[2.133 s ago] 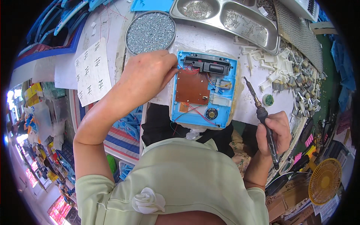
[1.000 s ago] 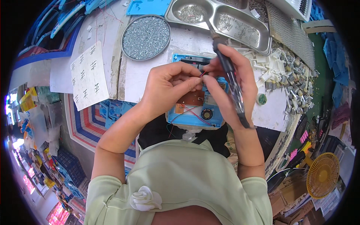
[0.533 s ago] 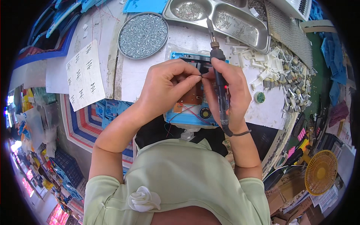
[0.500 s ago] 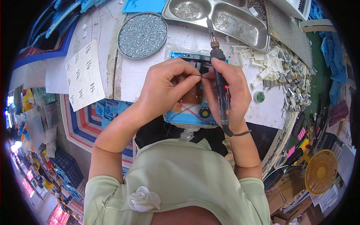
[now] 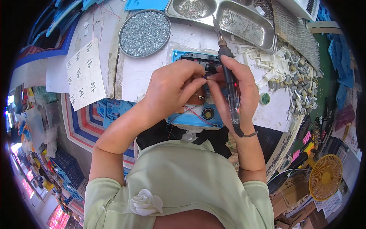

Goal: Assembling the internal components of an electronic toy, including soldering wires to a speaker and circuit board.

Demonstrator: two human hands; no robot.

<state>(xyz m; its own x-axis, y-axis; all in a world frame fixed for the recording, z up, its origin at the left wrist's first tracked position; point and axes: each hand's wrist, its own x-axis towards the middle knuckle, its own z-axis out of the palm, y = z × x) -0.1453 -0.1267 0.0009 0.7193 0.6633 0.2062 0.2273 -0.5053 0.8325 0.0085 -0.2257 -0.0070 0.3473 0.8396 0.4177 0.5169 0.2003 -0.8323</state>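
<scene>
A blue plastic casing (image 5: 190, 121) lies on the bench under both hands. It holds a brown circuit board (image 5: 196, 100), a small round black speaker (image 5: 208, 113) and thin red wires. My left hand (image 5: 176, 82) is closed in a pinch over the casing; what its fingertips hold is too small to make out. My right hand (image 5: 244, 84) grips a soldering iron (image 5: 230, 76) against the palm, its tip pointing up and away. The right thumb side bears on the iron, while other fingertips meet the left hand's, partly hiding the board.
Behind the casing stand a round tray of small screws (image 5: 145, 33) and a steel compartment tray (image 5: 244, 28) with small metal parts. White plastic pieces (image 5: 272, 61) and grey parts heap at right, beside a green roll (image 5: 264, 98). A handwritten sheet (image 5: 85, 76) lies left.
The right hand and soldering iron have shifted slightly right, and the iron's rear end has swung right. The left hand keeps its pinch, fingertips still close to the right hand's.
</scene>
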